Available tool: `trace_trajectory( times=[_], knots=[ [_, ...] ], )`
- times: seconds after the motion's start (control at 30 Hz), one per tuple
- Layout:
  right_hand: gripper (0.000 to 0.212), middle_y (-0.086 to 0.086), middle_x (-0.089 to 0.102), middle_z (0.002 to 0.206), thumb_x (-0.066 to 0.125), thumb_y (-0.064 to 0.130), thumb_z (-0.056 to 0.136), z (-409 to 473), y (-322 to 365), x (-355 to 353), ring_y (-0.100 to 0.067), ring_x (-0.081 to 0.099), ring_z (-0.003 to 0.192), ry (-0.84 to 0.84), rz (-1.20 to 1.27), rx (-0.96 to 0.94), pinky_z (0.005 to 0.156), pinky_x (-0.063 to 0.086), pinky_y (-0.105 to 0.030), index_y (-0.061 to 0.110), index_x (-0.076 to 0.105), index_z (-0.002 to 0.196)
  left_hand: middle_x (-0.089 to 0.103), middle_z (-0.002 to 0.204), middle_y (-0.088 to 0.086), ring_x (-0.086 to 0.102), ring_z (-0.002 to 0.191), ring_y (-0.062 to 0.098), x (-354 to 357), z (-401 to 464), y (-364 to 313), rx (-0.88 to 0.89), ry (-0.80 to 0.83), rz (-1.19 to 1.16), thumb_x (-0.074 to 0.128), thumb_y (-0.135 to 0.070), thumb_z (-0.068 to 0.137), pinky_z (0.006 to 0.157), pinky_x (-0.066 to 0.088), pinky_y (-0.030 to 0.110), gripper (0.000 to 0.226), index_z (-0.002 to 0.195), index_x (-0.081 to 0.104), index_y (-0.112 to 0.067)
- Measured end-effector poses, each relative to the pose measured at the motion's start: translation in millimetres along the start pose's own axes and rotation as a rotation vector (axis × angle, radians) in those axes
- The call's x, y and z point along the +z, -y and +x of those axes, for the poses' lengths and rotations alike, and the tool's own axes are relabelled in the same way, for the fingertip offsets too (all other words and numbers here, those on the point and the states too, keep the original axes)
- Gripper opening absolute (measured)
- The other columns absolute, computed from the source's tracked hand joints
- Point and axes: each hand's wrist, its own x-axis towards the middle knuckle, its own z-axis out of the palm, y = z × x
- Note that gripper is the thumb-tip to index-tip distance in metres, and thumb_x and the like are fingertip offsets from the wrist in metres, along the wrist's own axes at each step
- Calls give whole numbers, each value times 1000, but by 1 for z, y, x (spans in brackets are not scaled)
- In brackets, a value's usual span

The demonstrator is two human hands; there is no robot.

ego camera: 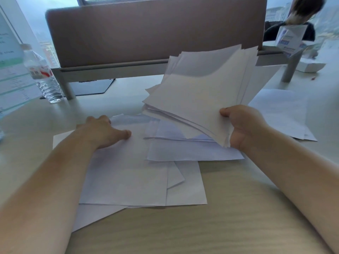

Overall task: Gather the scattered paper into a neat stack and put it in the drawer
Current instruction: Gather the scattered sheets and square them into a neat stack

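With the right hand (244, 125) pinching a fanned sheaf of white paper sheets (200, 92) aloft, the left hand (104, 131), flat on the loose white sheets (128, 171) beneath it, should probably slide them rightward under that sheaf.

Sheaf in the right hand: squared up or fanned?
Fanned. The sheaf in the right hand shows staggered corners and edges at its far end.
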Motion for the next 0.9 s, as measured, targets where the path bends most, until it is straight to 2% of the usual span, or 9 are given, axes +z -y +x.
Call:
trace_trajectory(
  times=[0.13,0.2,0.3,0.53,0.63,0.73,0.83,0.9],
  knots=[
    [36,-13,71,116,67,6,89,0,-2,1,-38,69,101,26,-2,-22,79,55,-68,16,65,124,45,148,19,48,134,44,0,5,4,-33,-52,6,68,-89,65,110,44,49,113,150,43,-19],
    [38,-12,70,116,67,5,89,-1,-3,2,-38,68,102,31,-6,-41,84,54,-68,16,64,125,50,144,19,51,132,42,-2,6,8,-33,-57,-2,69,-92,60,106,45,48,116,146,46,-17],
    [37,-12,70,114,67,4,90,-3,-4,3,-36,67,100,31,-27,-48,82,57,-63,15,63,125,58,141,15,54,128,37,-2,5,9,5,-56,-30,74,-88,60,100,48,45,112,141,51,-13],
    [37,-12,69,113,66,3,92,-5,-2,3,-35,68,98,35,-46,-47,68,60,-59,16,61,126,67,121,13,62,105,34,-4,-4,1,56,-81,-117,85,-68,69,92,51,41,86,125,57,-7],
    [36,-12,69,113,65,3,91,-8,-2,2,-36,68,98,34,-45,-45,72,58,-63,17,62,124,66,109,13,63,98,33,-5,-8,1,50,-85,-165,88,-60,71,87,51,40,77,116,57,-7],
    [35,-12,69,112,63,1,93,-12,0,2,-35,68,98,38,-36,-49,71,60,-57,17,62,123,69,104,14,66,90,32,-6,-4,3,22,-126,-212,90,-51,71,83,54,39,70,113,61,-3],
    [34,-11,68,110,62,1,94,-14,1,2,-34,67,95,46,-38,-47,63,61,-49,17,61,124,70,84,16,68,75,31,-8,-1,5,11,-190,-256,84,-35,72,69,54,37,44,88,64,1],
    [34,-11,68,110,62,1,94,-16,2,2,-33,67,95,48,-45,-46,63,61,-48,16,61,125,71,81,18,70,73,35,-11,1,6,21,-230,-307,80,-24,73,68,57,40,27,80,66,-1]
  ],
)
